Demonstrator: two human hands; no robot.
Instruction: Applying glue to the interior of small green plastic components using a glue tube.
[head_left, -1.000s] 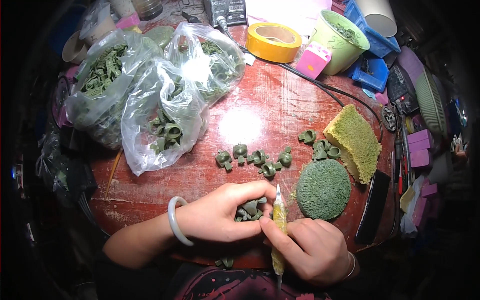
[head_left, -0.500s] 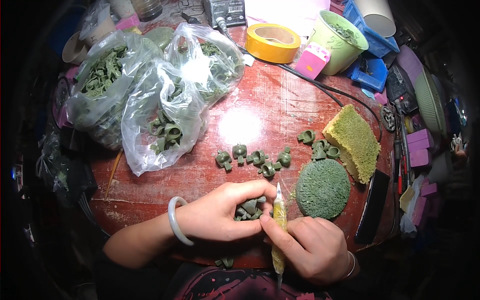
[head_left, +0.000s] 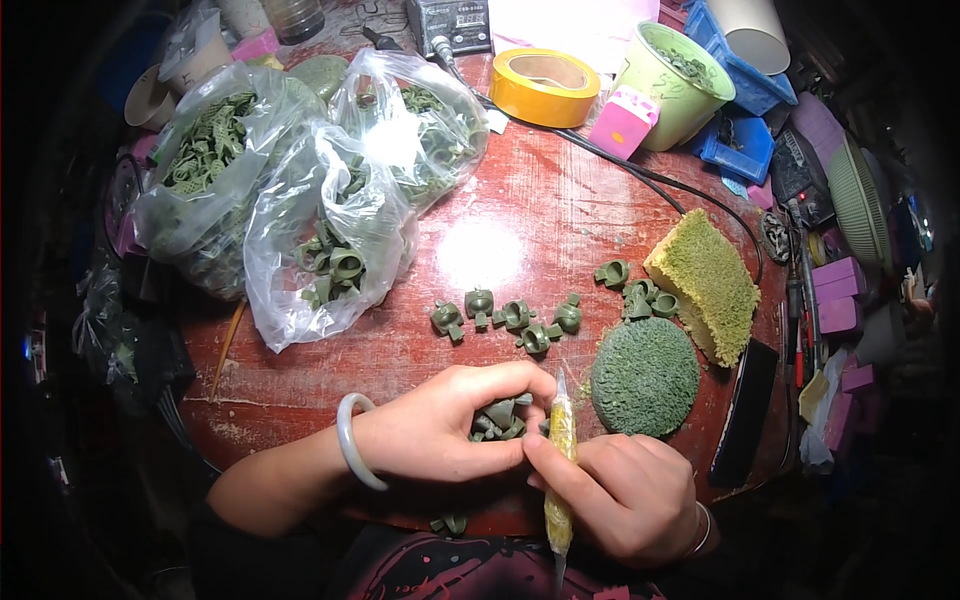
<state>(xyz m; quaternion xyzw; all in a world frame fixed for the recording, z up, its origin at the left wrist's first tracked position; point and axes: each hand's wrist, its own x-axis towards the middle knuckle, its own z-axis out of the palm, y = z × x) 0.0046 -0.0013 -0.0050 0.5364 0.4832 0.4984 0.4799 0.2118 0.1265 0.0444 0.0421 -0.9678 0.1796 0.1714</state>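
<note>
Fingers of the right hand [head_left: 625,490] are clamped on a yellow-handled carving knife [head_left: 562,435]; those of the left hand [head_left: 425,425] are curled around green moulded pieces [head_left: 497,418]. Beyond, loose pieces [head_left: 480,302] are spread on the bench [head_left: 560,210], and more are held in plastic bags [head_left: 275,300]. Work seems partway; which pieces are finished cannot be told.

Left hand [head_left: 428,425] cupping green pieces [head_left: 497,420], right hand [head_left: 632,500] holding yellow-handled tool [head_left: 561,435], red table [head_left: 560,210]

Passable red tabletop [head_left: 570,205] lies between plastic bags [head_left: 285,240] and yellow sponge [head_left: 705,285], beyond the obstructing green pieces [head_left: 516,315].
</note>
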